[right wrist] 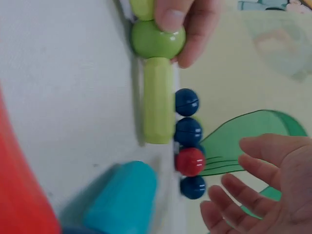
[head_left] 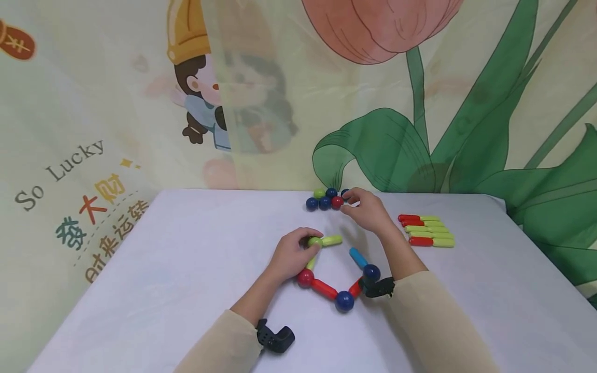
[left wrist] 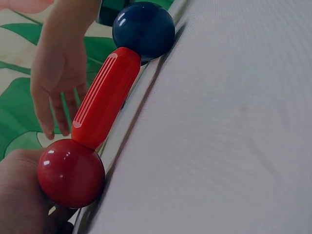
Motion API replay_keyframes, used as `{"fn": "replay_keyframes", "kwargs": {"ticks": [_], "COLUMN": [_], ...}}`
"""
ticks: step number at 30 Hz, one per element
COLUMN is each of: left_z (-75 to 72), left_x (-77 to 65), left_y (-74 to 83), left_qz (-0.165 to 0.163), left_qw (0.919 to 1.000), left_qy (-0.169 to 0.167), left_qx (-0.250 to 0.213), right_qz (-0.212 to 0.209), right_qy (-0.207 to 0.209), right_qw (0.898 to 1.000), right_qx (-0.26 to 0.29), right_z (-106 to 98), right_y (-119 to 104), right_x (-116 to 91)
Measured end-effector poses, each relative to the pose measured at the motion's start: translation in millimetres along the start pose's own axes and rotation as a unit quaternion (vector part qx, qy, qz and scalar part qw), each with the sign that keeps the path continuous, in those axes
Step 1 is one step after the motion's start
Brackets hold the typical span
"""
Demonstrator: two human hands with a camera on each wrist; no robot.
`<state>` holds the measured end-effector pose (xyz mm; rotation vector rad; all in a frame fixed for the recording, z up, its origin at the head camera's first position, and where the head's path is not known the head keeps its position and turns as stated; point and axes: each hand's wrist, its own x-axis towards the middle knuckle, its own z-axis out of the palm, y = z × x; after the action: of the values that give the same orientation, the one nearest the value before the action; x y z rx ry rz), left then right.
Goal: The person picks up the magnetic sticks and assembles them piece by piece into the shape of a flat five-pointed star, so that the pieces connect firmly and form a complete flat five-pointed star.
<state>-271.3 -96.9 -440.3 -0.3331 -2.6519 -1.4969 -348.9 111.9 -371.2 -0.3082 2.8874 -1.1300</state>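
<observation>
My left hand point(head_left: 293, 254) pinches a light-green ball point(head_left: 315, 241) with a green rod point(head_left: 332, 240) sticking out to its right. Another green rod point(head_left: 311, 263) runs from that ball down to a red ball point(head_left: 305, 278). From there a red rod point(head_left: 324, 289) leads to a dark blue ball point(head_left: 344, 301), then a second red rod point(head_left: 356, 288), another blue ball point(head_left: 371, 272) and a light-blue rod point(head_left: 357, 257) with a free end. My right hand point(head_left: 366, 211) reaches to the loose balls at the back, fingers spread beside a loose red ball point(right wrist: 190, 162), holding nothing.
Several loose dark blue balls point(head_left: 311, 204) and one green ball point(head_left: 319, 193) lie at the table's back edge. To the right, red and green rods point(head_left: 431, 242) lie in a stack of rows. A printed cloth point(head_left: 261, 171) hangs behind the white table point(head_left: 186, 269).
</observation>
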Motion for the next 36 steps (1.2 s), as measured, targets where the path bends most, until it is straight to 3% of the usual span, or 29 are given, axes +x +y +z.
{"fn": "replay_keyframes", "kwargs": {"ticks": [7,15,22,31,36], "left_z": [1.0,0.6,0.7,2.6,1.7], "left_x": [0.0,-2.5,-1.5,0.3,-1.0], "left_y": [-0.6,1.7,1.4,0.1,0.4], "left_qz": [0.004,0.005,0.002,-0.002,-0.003], "left_qw": [1.0,0.9999,1.0,0.9999,0.9999], "left_qy": [0.006,0.008,0.007,0.01,0.01], "left_qx": [-0.001,-0.004,0.003,0.011,0.008], "right_qz": [0.014,0.02,0.046,0.063,0.068], "right_qy": [-0.002,-0.054,-0.024,-0.038,-0.036], "right_qw": [1.0,0.998,0.999,0.997,0.997], "right_qx": [0.008,-0.025,-0.005,-0.032,-0.013], "right_z": [10.2,14.2,16.2,19.0,19.5], "right_y": [9.6,14.0,10.7,12.6,11.3], "right_x": [17.2,29.2,29.7,27.7,25.1]}}
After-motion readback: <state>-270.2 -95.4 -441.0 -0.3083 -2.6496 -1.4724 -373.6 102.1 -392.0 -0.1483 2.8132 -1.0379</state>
